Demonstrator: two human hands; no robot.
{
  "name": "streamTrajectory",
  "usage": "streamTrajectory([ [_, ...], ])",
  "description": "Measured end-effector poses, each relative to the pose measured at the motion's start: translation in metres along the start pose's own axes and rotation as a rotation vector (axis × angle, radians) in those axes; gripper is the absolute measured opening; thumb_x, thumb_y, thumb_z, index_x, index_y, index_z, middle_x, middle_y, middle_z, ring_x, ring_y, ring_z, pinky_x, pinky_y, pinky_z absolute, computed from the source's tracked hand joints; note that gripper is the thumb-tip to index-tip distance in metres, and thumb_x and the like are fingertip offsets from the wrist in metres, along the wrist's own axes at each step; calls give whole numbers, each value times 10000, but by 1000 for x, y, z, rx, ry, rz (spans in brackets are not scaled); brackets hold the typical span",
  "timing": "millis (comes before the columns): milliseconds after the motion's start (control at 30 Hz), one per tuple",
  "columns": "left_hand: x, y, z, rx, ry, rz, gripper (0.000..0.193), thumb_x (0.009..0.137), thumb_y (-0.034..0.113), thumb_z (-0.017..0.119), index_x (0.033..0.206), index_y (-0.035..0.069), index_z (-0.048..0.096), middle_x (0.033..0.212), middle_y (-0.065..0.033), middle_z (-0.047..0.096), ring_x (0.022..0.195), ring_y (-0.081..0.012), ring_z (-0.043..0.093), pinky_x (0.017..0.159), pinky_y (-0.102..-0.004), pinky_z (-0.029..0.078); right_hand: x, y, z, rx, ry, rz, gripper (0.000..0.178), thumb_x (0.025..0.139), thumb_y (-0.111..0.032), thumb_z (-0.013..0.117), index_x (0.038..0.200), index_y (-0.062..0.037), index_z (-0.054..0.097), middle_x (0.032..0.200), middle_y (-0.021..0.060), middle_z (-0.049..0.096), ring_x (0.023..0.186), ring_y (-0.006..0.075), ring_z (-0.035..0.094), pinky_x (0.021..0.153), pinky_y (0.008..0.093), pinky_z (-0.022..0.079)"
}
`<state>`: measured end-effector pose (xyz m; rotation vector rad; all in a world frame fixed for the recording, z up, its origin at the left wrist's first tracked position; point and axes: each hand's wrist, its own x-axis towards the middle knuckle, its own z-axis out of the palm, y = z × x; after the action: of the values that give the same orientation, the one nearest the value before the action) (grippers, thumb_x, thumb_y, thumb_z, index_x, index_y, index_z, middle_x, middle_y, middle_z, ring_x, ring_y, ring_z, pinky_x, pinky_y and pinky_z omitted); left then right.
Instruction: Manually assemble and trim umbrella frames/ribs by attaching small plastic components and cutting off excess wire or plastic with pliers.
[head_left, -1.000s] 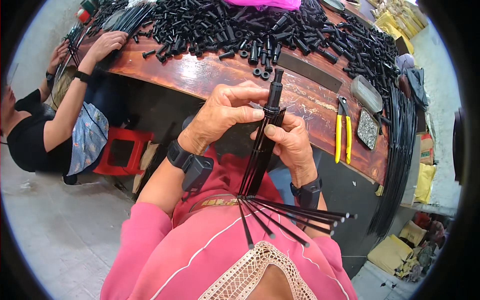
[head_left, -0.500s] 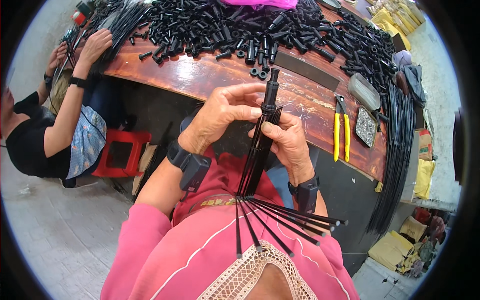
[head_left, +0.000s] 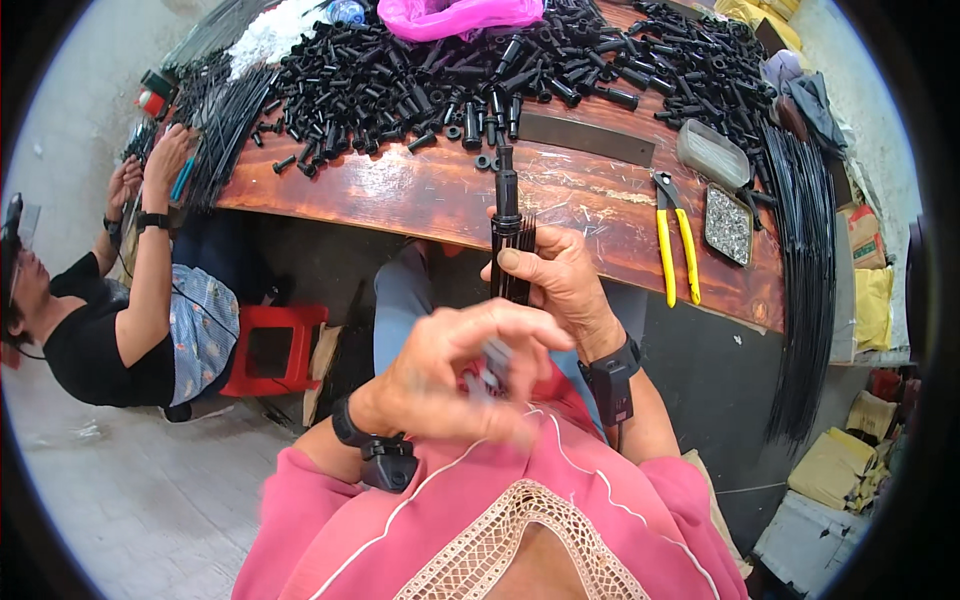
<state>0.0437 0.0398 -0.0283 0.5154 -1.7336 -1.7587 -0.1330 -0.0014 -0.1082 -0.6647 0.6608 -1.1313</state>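
My right hand (head_left: 565,275) is closed round a bundle of thin black rods (head_left: 513,275), just below a stepped black plastic tube (head_left: 507,195) that stands at the top of them. The thumb presses on the near side of the rods. In front of my chest, my left hand (head_left: 455,365) curves round the lower end of the bundle, its fingers smeared by motion. Blurred grey rod ends (head_left: 490,372) show between its thumb and forefinger; whether it grips them cannot be made out. My left hand covers the lower part of the rods.
Across the wooden table (head_left: 330,195) lies a heap of black plastic tubes (head_left: 400,95). To the right are yellow-handled pliers (head_left: 675,240), a tray of small metal bits (head_left: 728,226), a clear box (head_left: 713,155) and long black rods (head_left: 805,270). A co-worker (head_left: 110,330) works at left near a red stool (head_left: 270,350).
My left hand has left the black tube and come down toward my chest, to the lower rod ends. Those ends, fanned out before, are no longer seen spread. My right hand keeps its hold.
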Motion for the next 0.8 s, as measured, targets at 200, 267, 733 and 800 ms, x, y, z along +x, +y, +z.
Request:
streamTrajectory([
  [200,33,-23,-12,217,933,79,163,783,34,751,921,-16,681,759,-2,648,684,-58,591,609,-207,477,11,-15,12,-294,-35,-164,170,835,-99,729,966,5,695,844,29,687,729,74,611,650,214,494],
  [267,44,-26,-15,156,1022,120,217,794,40,745,979,-45,669,758,-7,646,657,-60,582,577,-203,465,16,-8,19,-269,-39,-242,185,840,-87,721,999,5,698,851,16,683,738,70,605,661,214,496],
  [733,53,-33,6,291,1091,184,177,851,52,699,991,-56,700,817,-3,661,703,-51,565,613,-203,460,7,4,36,-384,26,-478,276,815,29,645,1090,25,670,845,-2,673,762,34,542,650,228,485],
  [800,57,-34,6,119,1086,166,164,844,37,707,981,-53,698,829,-10,664,703,-59,574,617,-203,465,7,6,35,-385,52,-474,293,816,29,640,1107,17,665,854,4,678,769,35,548,656,228,488],
])
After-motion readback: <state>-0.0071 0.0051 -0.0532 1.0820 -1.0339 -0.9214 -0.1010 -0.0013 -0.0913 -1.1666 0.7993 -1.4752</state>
